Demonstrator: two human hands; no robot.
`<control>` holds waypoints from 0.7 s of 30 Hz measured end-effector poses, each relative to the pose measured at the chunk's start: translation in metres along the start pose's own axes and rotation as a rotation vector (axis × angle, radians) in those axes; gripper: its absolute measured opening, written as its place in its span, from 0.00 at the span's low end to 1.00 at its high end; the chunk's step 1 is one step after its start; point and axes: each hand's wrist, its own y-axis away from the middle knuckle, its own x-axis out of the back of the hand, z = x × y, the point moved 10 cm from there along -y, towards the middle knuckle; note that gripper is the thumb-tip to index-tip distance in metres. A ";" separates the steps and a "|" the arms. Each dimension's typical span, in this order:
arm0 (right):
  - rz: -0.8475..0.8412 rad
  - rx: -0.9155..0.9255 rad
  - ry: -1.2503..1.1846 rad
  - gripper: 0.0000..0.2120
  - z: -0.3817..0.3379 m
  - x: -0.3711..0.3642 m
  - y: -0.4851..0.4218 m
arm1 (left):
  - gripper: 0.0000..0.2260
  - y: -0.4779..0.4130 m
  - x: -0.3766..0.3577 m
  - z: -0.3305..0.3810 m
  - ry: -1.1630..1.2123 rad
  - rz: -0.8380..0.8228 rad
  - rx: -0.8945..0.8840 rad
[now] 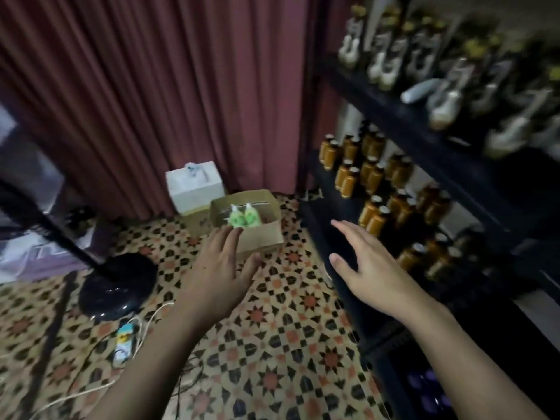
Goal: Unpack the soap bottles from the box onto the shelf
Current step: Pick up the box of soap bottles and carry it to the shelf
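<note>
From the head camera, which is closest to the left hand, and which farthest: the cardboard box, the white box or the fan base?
From the left hand:
1. Cardboard box, just beyond the fingertips.
2. Fan base, on the floor to the left.
3. White box, behind, by the curtain.

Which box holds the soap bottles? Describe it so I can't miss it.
Start at the red curtain and drop to the patterned floor beside the dark shelf. The open brown cardboard box holds two green bottles; the white box behind it is closed.
</note>
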 end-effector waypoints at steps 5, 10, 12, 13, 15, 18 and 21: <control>-0.132 0.034 0.035 0.30 -0.013 -0.044 -0.115 | 0.30 -0.078 -0.012 -0.070 0.007 -0.048 0.100; -0.211 0.064 0.035 0.30 -0.008 -0.084 -0.248 | 0.30 -0.188 -0.036 -0.130 -0.001 -0.132 0.184; -0.247 0.060 0.033 0.29 -0.002 -0.099 -0.310 | 0.30 -0.238 -0.044 -0.156 -0.010 -0.162 0.221; -0.268 0.047 0.040 0.29 0.001 -0.106 -0.336 | 0.29 -0.257 -0.046 -0.168 -0.009 -0.182 0.244; -0.305 0.007 0.030 0.29 0.009 -0.118 -0.383 | 0.29 -0.292 -0.047 -0.187 0.005 -0.208 0.282; -0.393 -0.062 0.042 0.29 0.021 -0.141 -0.447 | 0.29 -0.338 -0.054 -0.222 0.074 -0.270 0.365; -0.463 -0.138 0.047 0.29 0.037 -0.168 -0.506 | 0.30 -0.380 -0.070 -0.264 0.130 -0.338 0.459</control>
